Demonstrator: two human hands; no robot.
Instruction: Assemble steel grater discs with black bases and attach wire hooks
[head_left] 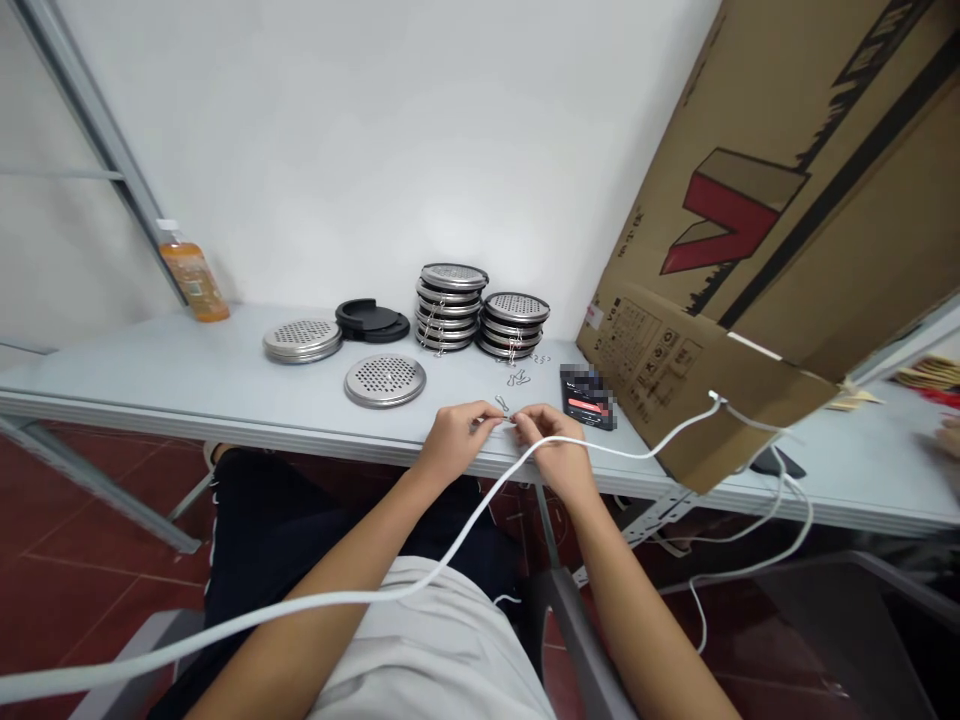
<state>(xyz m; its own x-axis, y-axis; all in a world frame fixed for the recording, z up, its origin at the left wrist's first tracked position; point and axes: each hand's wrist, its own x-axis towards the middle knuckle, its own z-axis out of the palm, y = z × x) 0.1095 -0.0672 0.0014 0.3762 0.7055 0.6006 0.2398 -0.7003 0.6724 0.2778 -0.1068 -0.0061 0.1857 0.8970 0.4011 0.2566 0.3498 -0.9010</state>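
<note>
Wire clip (502,405), small and thin, pinched between the fingers of left hand (454,437) and right hand (551,447) at the near edge of the bench (187,375); its exact shape is too fine to make out. Both hands have thumb and forefinger closed on it, fingertips almost meeting. Loose clips (519,377) lie just beyond the hands, blurred to small glints. White cable (315,603) crosses over the right wrist and runs off the lower left border, its end cut off. Two stacks of perforated metal discs (480,310) stand near the wall, side by side; wire clips seem to hang from their rims, detail unclear. Two single discs (385,380) lie flat to the left, with a black round part (372,320) behind them. Orange bottle (193,277) stands at the far left by a slanted metal strut. Dark small device (590,397), its face blurred, sits beside a leaning cardboard box (757,250), which hides the bench behind it. Wall white, floor red tile, the person's lap partly under the bench.
</note>
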